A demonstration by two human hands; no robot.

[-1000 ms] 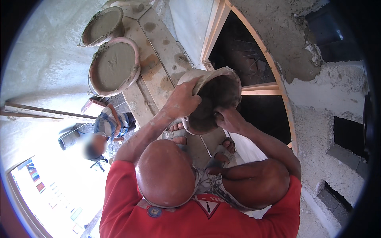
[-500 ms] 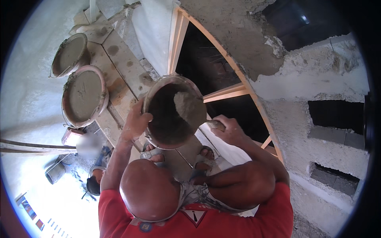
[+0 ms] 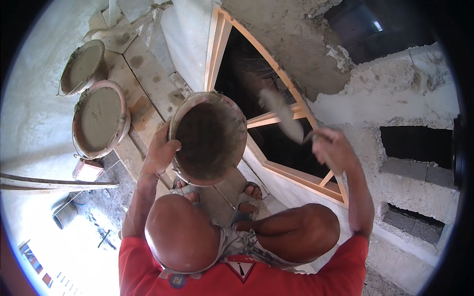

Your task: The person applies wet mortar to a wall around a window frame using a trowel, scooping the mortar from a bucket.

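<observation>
Tilted bucket (image 3: 232,145) left of wooden frame (image 3: 296,176); my left hand (image 3: 163,150) clamps its rim. My right hand (image 3: 333,148), curled round a trowel (image 3: 289,123) before the frame's dark opening; open air between blade and bucket. Planks (image 3: 143,84), mortar-filled buckets (image 3: 124,123) further left; rough wall (image 3: 395,106) right of frame.

Motion blurs the trowel (image 3: 285,116) and the right hand (image 3: 334,149), which covers the tool's grip end. Some fingertips of the left hand (image 3: 160,152) lie hidden behind the bucket (image 3: 232,130), whose bottom is too dark to tell. The lower edge cuts off the red shirt (image 3: 207,283).
</observation>
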